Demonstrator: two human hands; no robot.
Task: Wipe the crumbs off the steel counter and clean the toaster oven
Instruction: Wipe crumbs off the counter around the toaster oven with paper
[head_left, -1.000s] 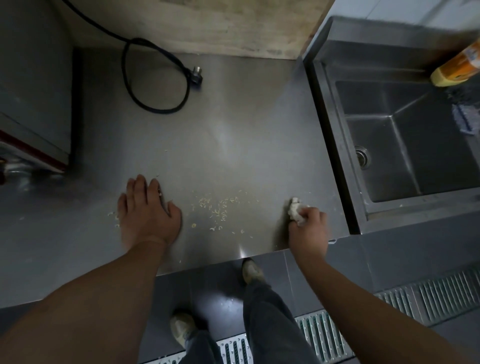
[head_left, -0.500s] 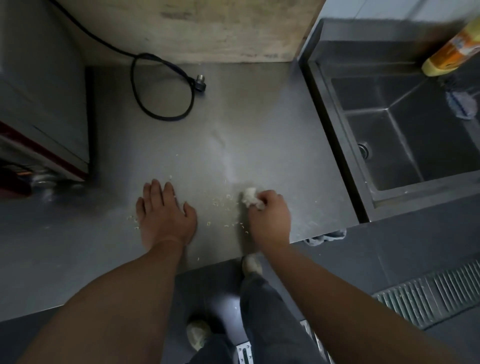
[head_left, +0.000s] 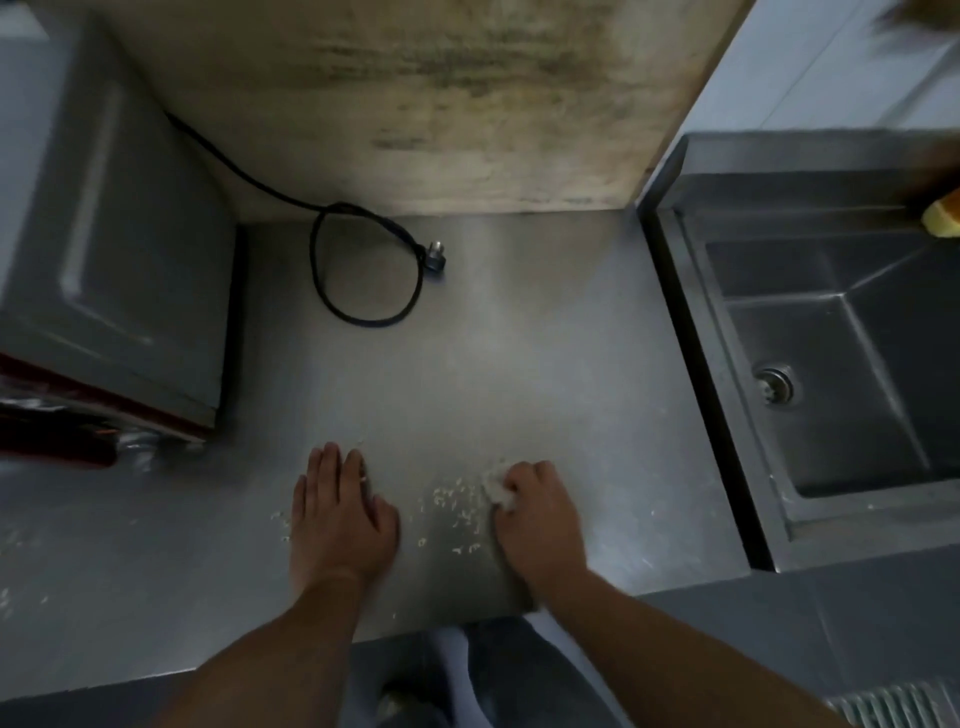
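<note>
**Wiping crumbs on the counter**

Wiping was being done on the steel counter (head_left: 519, 338). A small white wad (head_left: 496, 486) was gripped by the curled fingers of the right hand (head_left: 540, 519) and was pressed down on the steel. The left hand (head_left: 337, 514) was laid flat on the counter, with its fingers straight and close together and nothing held in it.

Pale crumbs (head_left: 457, 512) were spread between the two hands, just beside the wad. A few more were seen just to the left of the left hand, and some faint ones near the far left edge.

The oven (head_left: 114, 270) was set at the back left of the counter, well apart from both hands. Its front was blurred, so it could not be told if the door was open. A black cord (head_left: 363, 280) was looped on the steel beside it, with the plug (head_left: 434, 260) lying loose. A stained board (head_left: 441, 104) was stood against the back. The sink (head_left: 857, 364) was sunk into the right side, and a yellow sponge (head_left: 943, 221) was seen on its far rim.
</note>
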